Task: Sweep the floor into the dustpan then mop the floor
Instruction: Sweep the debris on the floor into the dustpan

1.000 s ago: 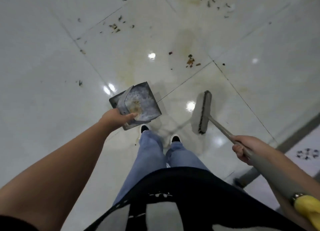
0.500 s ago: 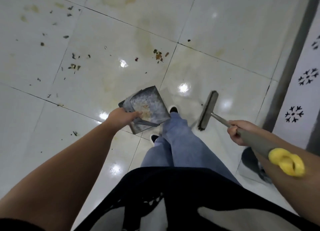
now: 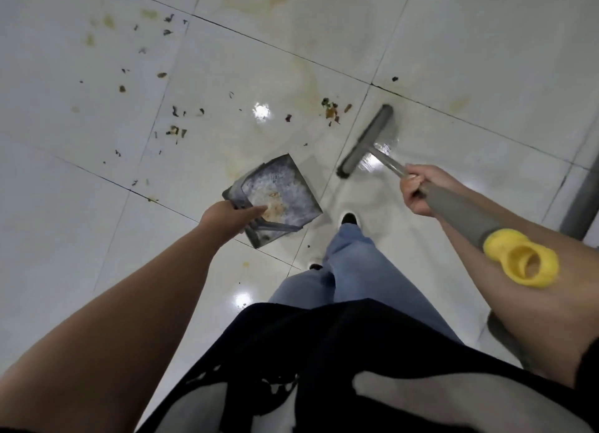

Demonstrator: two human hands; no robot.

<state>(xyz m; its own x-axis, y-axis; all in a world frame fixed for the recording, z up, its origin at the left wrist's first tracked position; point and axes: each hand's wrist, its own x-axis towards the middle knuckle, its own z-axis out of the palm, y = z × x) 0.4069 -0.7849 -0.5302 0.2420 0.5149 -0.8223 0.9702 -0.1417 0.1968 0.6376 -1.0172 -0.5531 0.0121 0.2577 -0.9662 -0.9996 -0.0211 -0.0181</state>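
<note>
My left hand point(image 3: 228, 218) grips the handle of a grey dustpan point(image 3: 282, 189), held above the white tiled floor with some brown dirt inside it. My right hand point(image 3: 418, 189) grips the grey broom handle point(image 3: 460, 213), which ends in a yellow cap point(image 3: 522, 262) by my forearm. The broom head point(image 3: 366, 140) is over the floor just right of a small pile of brown and dark debris point(image 3: 332, 110). More scraps point(image 3: 176, 131) are scattered on the tiles to the left and further ahead.
Yellowish stains point(image 3: 304, 85) spread over the glossy tiles ahead. A dark grey strip point(image 3: 580, 202) runs along the right edge. My legs in blue jeans point(image 3: 350, 264) are below the dustpan, one black shoe point(image 3: 349, 219) forward.
I have stepped forward and turned. The broom head has swung out ahead and to the right, now close to the small debris pile. The dustpan stays in my left hand.
</note>
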